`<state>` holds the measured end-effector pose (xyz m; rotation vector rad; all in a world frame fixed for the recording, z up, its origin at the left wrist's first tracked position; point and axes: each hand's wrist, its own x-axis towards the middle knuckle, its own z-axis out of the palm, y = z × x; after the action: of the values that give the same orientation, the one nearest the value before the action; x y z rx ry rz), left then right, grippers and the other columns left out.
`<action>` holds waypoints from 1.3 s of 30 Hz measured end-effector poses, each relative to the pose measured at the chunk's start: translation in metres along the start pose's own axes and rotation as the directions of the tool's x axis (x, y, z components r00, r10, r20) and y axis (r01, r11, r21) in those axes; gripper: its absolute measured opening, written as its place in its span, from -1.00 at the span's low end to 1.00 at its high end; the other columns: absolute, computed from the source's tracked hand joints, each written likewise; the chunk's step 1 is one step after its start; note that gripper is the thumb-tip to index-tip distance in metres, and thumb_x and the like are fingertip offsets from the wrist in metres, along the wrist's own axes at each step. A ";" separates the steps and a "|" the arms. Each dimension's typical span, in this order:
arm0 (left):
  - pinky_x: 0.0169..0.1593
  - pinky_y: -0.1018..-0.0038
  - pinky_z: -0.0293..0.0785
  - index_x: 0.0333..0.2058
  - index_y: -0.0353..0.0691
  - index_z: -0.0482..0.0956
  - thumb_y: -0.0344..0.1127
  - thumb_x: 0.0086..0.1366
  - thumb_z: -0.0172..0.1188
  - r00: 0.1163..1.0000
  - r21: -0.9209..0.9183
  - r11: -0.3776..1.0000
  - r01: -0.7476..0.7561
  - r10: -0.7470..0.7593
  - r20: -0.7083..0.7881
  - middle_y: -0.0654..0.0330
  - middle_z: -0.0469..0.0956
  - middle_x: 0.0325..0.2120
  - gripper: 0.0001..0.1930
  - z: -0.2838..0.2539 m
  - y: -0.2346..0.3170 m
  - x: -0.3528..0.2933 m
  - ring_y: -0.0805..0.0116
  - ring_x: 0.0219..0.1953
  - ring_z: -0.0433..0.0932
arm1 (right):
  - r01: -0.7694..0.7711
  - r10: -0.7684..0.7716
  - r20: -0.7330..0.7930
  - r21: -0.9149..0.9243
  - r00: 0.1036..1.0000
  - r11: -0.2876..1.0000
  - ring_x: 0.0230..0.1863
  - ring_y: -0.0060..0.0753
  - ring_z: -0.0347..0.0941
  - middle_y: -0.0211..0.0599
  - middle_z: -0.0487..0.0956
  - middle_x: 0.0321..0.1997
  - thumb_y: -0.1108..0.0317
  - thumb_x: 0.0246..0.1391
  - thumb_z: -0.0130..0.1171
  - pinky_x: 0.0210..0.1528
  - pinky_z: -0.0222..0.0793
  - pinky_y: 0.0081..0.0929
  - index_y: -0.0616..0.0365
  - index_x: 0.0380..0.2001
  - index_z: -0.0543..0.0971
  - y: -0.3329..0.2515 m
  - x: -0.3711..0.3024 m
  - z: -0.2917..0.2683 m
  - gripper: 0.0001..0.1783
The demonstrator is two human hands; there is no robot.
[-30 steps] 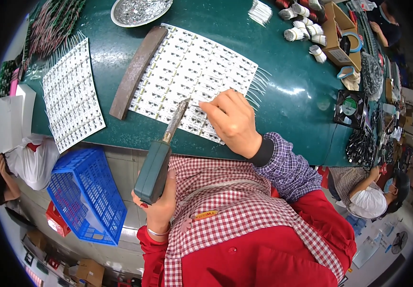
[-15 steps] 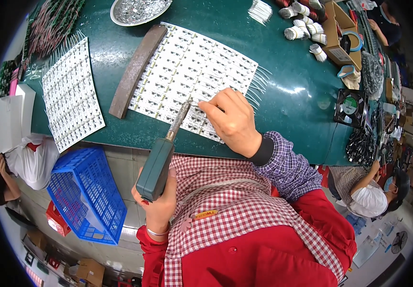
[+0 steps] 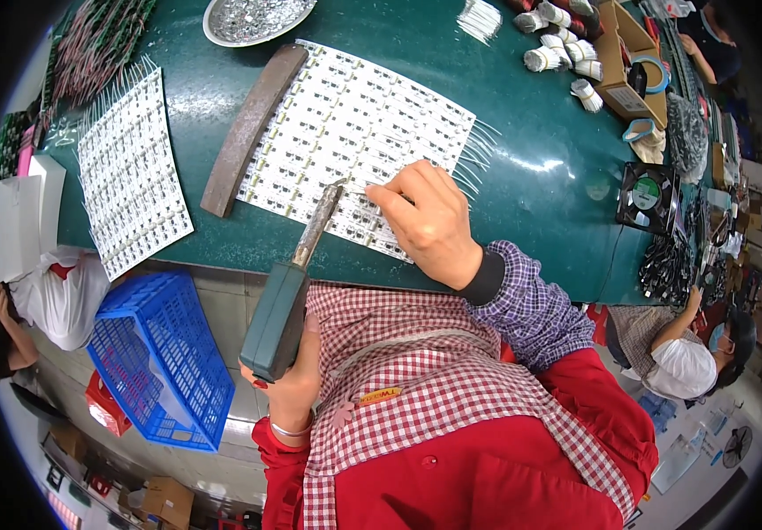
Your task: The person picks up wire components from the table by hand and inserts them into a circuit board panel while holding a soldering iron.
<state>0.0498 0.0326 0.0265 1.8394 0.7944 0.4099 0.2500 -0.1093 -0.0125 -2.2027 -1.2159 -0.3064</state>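
Observation:
My left hand (image 3: 291,378) is wrapped round the dark green handle of a soldering iron (image 3: 276,320). The iron's metal tip points up and away, over a white circuit board panel (image 3: 328,115) covered with rows of small dark parts. Pinched in the fingers of my right hand (image 3: 429,223) is a thin white wire (image 3: 359,188), its end close beside the iron's tip. Whether tip and wire touch is too small to tell. Several wires (image 3: 480,150) stick out past the panel's right edge. A brown bar (image 3: 253,132) lies along the panel's left edge.
A second wired panel (image 3: 133,172) lies to the left. A bowl of metal bits (image 3: 257,19) stands at the back, bundled white wires (image 3: 544,59) and a cardboard box (image 3: 624,66) at the back right. A small fan (image 3: 648,200) is on the right; a blue crate (image 3: 164,362) stands below the table.
The soldering iron in my left hand has shifted slightly left and toward me, its tip moving a little left on the panel. My right hand has barely moved.

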 end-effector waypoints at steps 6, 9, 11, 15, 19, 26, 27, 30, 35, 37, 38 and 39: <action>-0.38 0.46 0.48 -0.26 -0.40 0.67 -0.44 0.10 0.43 0.994 0.035 0.994 -0.104 0.105 -0.013 0.09 0.67 -0.40 -0.76 0.000 -0.003 -0.001 0.31 -0.49 0.63 | 0.038 -0.038 -0.032 0.015 0.999 0.999 -0.29 -0.30 0.44 -0.36 0.45 -0.43 0.51 -0.18 0.23 -0.23 0.33 -0.36 0.19 -0.32 0.62 -0.004 0.000 -0.001 -0.75; -0.38 0.44 0.48 -0.26 -0.38 0.68 -0.43 0.09 0.44 0.985 0.099 0.981 -0.169 0.171 -0.009 0.07 0.67 -0.39 -0.76 -0.001 -0.009 -0.004 0.27 -0.50 0.61 | 0.033 -0.033 -0.010 0.027 0.999 0.999 -0.30 -0.29 0.43 -0.36 0.45 -0.44 0.50 -0.19 0.23 -0.22 0.33 -0.35 0.19 -0.32 0.62 -0.003 -0.001 0.000 -0.75; -0.38 0.43 0.47 -0.28 -0.37 0.67 -0.43 0.09 0.44 0.986 0.113 0.980 -0.161 0.164 -0.011 0.08 0.65 -0.40 -0.78 -0.002 -0.010 -0.005 0.26 -0.51 0.60 | 0.029 -0.029 -0.003 0.029 1.000 0.999 -0.31 -0.30 0.43 -0.36 0.44 -0.44 0.50 -0.19 0.23 -0.22 0.33 -0.36 0.19 -0.32 0.62 -0.003 -0.002 0.000 -0.75; -0.40 0.41 0.45 -0.34 -0.34 0.65 -0.44 0.08 0.43 0.995 0.093 0.991 -0.098 0.096 0.019 0.12 0.60 -0.44 -0.82 -0.001 -0.005 -0.003 0.25 -0.52 0.57 | 0.019 -0.019 -0.004 0.020 1.000 1.000 -0.35 -0.33 0.40 -0.37 0.41 -0.47 0.51 -0.18 0.22 -0.26 0.30 -0.39 0.17 -0.33 0.62 -0.004 -0.002 0.000 -0.77; -0.41 0.42 0.44 -0.36 -0.35 0.63 -0.46 0.09 0.42 0.995 0.078 0.992 -0.102 0.101 0.019 0.15 0.58 -0.46 -0.83 -0.001 -0.005 -0.003 0.28 -0.51 0.57 | 0.014 -0.014 -0.020 0.017 1.000 1.000 -0.37 -0.35 0.39 -0.37 0.38 -0.49 0.52 -0.18 0.21 -0.30 0.27 -0.41 0.17 -0.36 0.62 -0.004 -0.002 0.001 -0.79; -0.43 0.45 0.43 -0.34 -0.36 0.63 -0.50 0.09 0.40 0.995 0.044 0.996 -0.079 0.077 0.057 0.14 0.57 -0.44 -0.84 -0.001 -0.003 -0.001 0.33 -0.50 0.55 | 0.019 -0.019 -0.017 0.009 1.000 1.000 -0.37 -0.34 0.38 -0.37 0.38 -0.49 0.51 -0.18 0.22 -0.30 0.27 -0.39 0.17 -0.36 0.62 -0.005 -0.002 0.001 -0.79; -0.43 0.45 0.43 -0.34 -0.36 0.63 -0.50 0.09 0.40 0.995 0.042 0.997 -0.071 0.068 0.072 0.14 0.56 -0.44 -0.84 -0.002 -0.003 -0.001 0.33 -0.50 0.55 | 0.018 -0.018 -0.014 0.010 1.000 1.000 -0.37 -0.34 0.38 -0.37 0.38 -0.49 0.51 -0.17 0.21 -0.30 0.27 -0.39 0.17 -0.36 0.62 -0.005 -0.002 0.001 -0.79; -0.42 0.44 0.44 -0.34 -0.35 0.63 -0.50 0.08 0.41 0.995 0.080 0.992 -0.094 0.091 0.036 0.13 0.57 -0.43 -0.83 0.000 -0.004 -0.004 0.32 -0.50 0.55 | 0.019 -0.019 -0.011 0.006 1.000 1.000 -0.37 -0.33 0.38 -0.37 0.38 -0.49 0.50 -0.17 0.21 -0.30 0.27 -0.38 0.18 -0.36 0.62 -0.005 -0.002 0.001 -0.80; -0.39 0.42 0.46 -0.33 -0.34 0.64 -0.45 0.08 0.42 0.996 0.106 0.992 -0.070 0.063 0.071 0.12 0.61 -0.42 -0.82 -0.003 0.000 -0.003 0.28 -0.48 0.59 | 0.028 -0.028 -0.005 -0.009 1.000 1.000 -0.37 -0.33 0.39 -0.36 0.39 -0.49 0.50 -0.18 0.20 -0.30 0.28 -0.38 0.20 -0.35 0.62 -0.006 -0.002 0.001 -0.79; -0.38 0.41 0.47 -0.33 -0.34 0.64 -0.43 0.09 0.42 0.996 0.122 0.990 -0.073 0.065 0.063 0.12 0.62 -0.43 -0.81 -0.003 -0.001 -0.004 0.26 -0.47 0.60 | 0.036 -0.036 -0.011 -0.013 0.999 0.999 -0.37 -0.33 0.39 -0.36 0.39 -0.49 0.49 -0.18 0.20 -0.29 0.29 -0.38 0.20 -0.36 0.62 -0.006 -0.002 0.001 -0.79; -0.37 0.40 0.47 -0.33 -0.34 0.65 -0.42 0.09 0.43 0.998 0.110 0.992 -0.056 0.053 0.033 0.12 0.63 -0.43 -0.81 -0.002 -0.001 -0.005 0.24 -0.46 0.61 | 0.036 -0.036 -0.011 -0.013 0.999 0.999 -0.37 -0.33 0.39 -0.36 0.39 -0.49 0.49 -0.18 0.20 -0.29 0.29 -0.38 0.20 -0.36 0.62 -0.006 -0.002 0.001 -0.79; -0.36 0.39 0.47 -0.32 -0.33 0.65 -0.40 0.09 0.43 0.999 0.097 0.994 -0.040 0.040 0.003 0.12 0.63 -0.44 -0.80 -0.001 -0.002 -0.006 0.22 -0.45 0.62 | 0.036 -0.036 -0.010 -0.016 0.999 0.999 -0.37 -0.33 0.39 -0.36 0.39 -0.49 0.49 -0.18 0.20 -0.29 0.29 -0.38 0.20 -0.36 0.62 -0.006 -0.001 0.001 -0.79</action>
<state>0.0443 0.0298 0.0260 1.9482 0.7899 0.4024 0.2440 -0.1072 -0.0112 -2.1917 -1.2528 -0.3430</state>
